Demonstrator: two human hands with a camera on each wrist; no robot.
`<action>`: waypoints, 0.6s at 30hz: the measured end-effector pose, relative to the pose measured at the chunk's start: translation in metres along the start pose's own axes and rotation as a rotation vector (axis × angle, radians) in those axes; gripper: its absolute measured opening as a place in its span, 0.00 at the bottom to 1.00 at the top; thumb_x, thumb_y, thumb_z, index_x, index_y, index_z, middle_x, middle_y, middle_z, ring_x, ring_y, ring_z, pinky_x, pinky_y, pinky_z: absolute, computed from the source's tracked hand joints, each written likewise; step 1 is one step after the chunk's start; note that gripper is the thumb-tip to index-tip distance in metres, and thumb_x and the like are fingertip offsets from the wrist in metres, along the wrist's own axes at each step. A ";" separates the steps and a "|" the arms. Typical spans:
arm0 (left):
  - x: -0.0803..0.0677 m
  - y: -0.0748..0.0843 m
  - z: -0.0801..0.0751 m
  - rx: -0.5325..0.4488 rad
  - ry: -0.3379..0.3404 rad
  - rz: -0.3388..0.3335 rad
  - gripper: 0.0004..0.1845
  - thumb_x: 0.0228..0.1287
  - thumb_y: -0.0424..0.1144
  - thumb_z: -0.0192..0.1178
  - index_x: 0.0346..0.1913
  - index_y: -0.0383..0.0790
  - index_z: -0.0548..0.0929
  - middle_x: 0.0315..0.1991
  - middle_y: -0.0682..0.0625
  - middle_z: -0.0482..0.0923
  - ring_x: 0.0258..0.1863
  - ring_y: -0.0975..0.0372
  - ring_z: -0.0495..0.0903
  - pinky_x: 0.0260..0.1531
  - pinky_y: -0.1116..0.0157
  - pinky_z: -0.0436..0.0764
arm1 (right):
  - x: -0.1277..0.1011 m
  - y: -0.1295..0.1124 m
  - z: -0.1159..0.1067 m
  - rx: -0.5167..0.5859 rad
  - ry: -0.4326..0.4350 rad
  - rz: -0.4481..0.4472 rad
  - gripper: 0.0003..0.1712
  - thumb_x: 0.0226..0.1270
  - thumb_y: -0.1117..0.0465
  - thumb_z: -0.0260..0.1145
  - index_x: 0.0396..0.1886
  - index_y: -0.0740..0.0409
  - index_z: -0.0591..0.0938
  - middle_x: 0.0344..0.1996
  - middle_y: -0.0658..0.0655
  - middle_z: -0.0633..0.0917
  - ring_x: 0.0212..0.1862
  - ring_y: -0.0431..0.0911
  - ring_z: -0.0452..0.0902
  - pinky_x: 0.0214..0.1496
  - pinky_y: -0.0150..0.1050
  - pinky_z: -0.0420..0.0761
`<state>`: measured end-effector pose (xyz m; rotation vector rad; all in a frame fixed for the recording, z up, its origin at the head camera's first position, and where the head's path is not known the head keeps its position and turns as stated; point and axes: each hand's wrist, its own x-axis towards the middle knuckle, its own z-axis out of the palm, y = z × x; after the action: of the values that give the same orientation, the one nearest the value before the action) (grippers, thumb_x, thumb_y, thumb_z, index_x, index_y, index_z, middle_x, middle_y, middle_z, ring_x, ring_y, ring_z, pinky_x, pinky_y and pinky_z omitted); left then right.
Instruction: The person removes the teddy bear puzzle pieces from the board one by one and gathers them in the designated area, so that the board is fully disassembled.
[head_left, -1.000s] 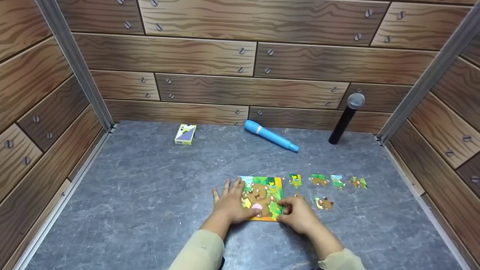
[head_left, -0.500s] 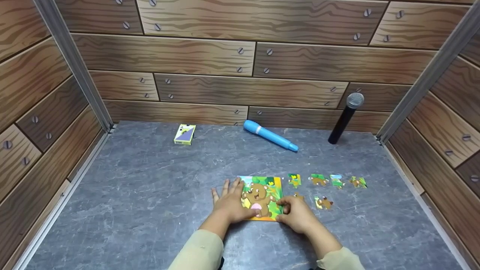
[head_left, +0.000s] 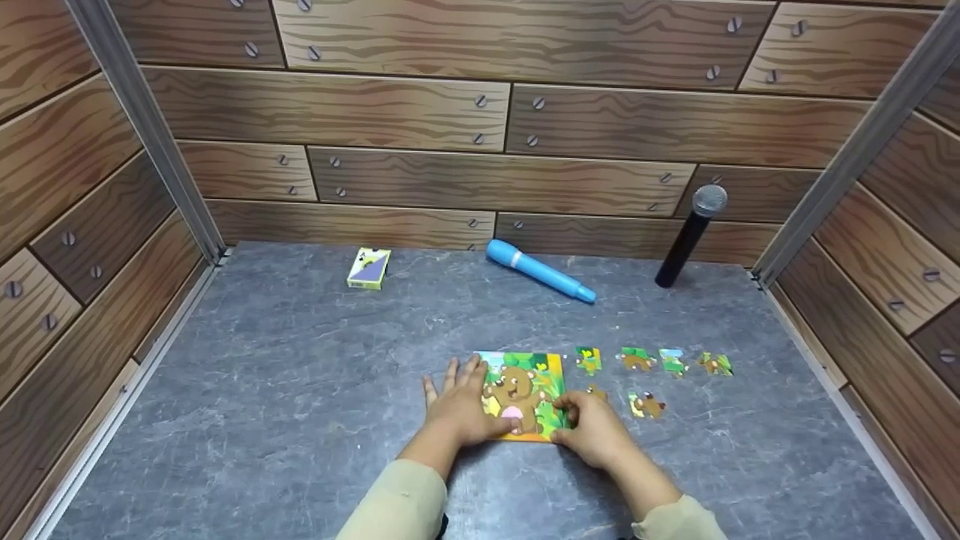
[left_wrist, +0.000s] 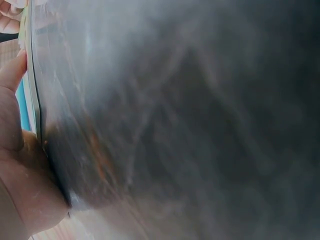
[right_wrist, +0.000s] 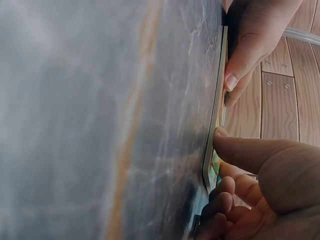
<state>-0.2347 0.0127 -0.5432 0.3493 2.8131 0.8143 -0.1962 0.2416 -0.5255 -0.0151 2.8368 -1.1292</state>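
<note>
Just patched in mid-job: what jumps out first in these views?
The bright bear puzzle board lies at the near middle of the grey table, with the left hand flat on its left edge and the right hand at its lower right corner. Loose puzzle pieces lie just right of it. At the back lie a blue torch and a black microphone.

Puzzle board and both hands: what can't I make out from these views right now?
- Puzzle board, head view: its left edge lies under the left hand, its near right corner under the right hand.
- Loose pieces: too small to read shapes.
- Left wrist view: mostly blurred grey table.
- Right wrist view: board seen edge-on, picture hidden.
</note>
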 end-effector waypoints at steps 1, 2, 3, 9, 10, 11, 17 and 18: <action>0.000 0.000 0.001 -0.001 -0.001 0.001 0.62 0.54 0.72 0.72 0.84 0.42 0.59 0.86 0.48 0.50 0.85 0.44 0.41 0.75 0.31 0.28 | 0.000 0.000 0.000 -0.007 0.002 0.004 0.21 0.53 0.70 0.82 0.46 0.62 0.86 0.32 0.54 0.77 0.36 0.48 0.72 0.41 0.45 0.76; 0.001 -0.001 0.001 0.000 -0.002 0.000 0.62 0.54 0.72 0.72 0.85 0.42 0.59 0.86 0.48 0.50 0.85 0.44 0.40 0.75 0.31 0.27 | -0.001 0.000 0.000 -0.012 0.005 0.006 0.21 0.53 0.70 0.82 0.47 0.61 0.86 0.33 0.54 0.78 0.37 0.48 0.73 0.42 0.46 0.76; 0.001 -0.001 0.002 0.000 -0.001 0.001 0.63 0.54 0.72 0.72 0.85 0.42 0.59 0.86 0.48 0.50 0.85 0.44 0.40 0.75 0.31 0.27 | -0.001 0.000 0.000 -0.017 0.007 0.009 0.21 0.53 0.70 0.82 0.46 0.61 0.86 0.33 0.54 0.78 0.38 0.48 0.73 0.44 0.48 0.77; 0.002 -0.003 0.005 -0.004 0.011 0.008 0.63 0.53 0.72 0.72 0.85 0.42 0.59 0.86 0.48 0.50 0.85 0.44 0.40 0.74 0.31 0.27 | -0.002 0.001 0.000 -0.014 0.025 -0.007 0.22 0.52 0.70 0.83 0.45 0.58 0.83 0.36 0.54 0.80 0.40 0.49 0.76 0.49 0.52 0.81; 0.002 -0.003 0.005 -0.007 0.012 0.009 0.63 0.53 0.72 0.72 0.85 0.42 0.59 0.86 0.48 0.50 0.85 0.44 0.40 0.74 0.31 0.27 | -0.002 0.001 0.001 -0.008 0.028 -0.014 0.22 0.51 0.71 0.83 0.45 0.58 0.83 0.35 0.54 0.80 0.40 0.48 0.76 0.49 0.52 0.81; 0.002 -0.004 0.005 -0.006 0.010 0.008 0.63 0.53 0.73 0.72 0.85 0.42 0.59 0.86 0.49 0.50 0.85 0.44 0.39 0.74 0.31 0.26 | -0.002 0.001 0.001 0.000 0.031 -0.024 0.22 0.51 0.71 0.83 0.44 0.58 0.83 0.35 0.53 0.80 0.39 0.48 0.76 0.48 0.50 0.81; 0.001 -0.004 0.004 -0.005 0.010 0.014 0.64 0.53 0.74 0.71 0.85 0.42 0.59 0.86 0.48 0.50 0.85 0.44 0.40 0.74 0.30 0.27 | -0.004 0.003 0.002 0.049 0.041 -0.092 0.24 0.47 0.74 0.82 0.43 0.60 0.81 0.31 0.52 0.79 0.35 0.45 0.74 0.41 0.42 0.78; 0.001 -0.004 0.004 -0.005 0.011 0.015 0.64 0.53 0.74 0.71 0.85 0.42 0.59 0.86 0.48 0.50 0.85 0.44 0.40 0.74 0.30 0.27 | -0.004 0.003 0.001 0.056 0.039 -0.100 0.25 0.47 0.75 0.82 0.44 0.61 0.81 0.31 0.52 0.79 0.34 0.45 0.74 0.40 0.41 0.78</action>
<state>-0.2357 0.0122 -0.5490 0.3660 2.8217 0.8284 -0.1918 0.2432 -0.5283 -0.1335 2.8658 -1.2414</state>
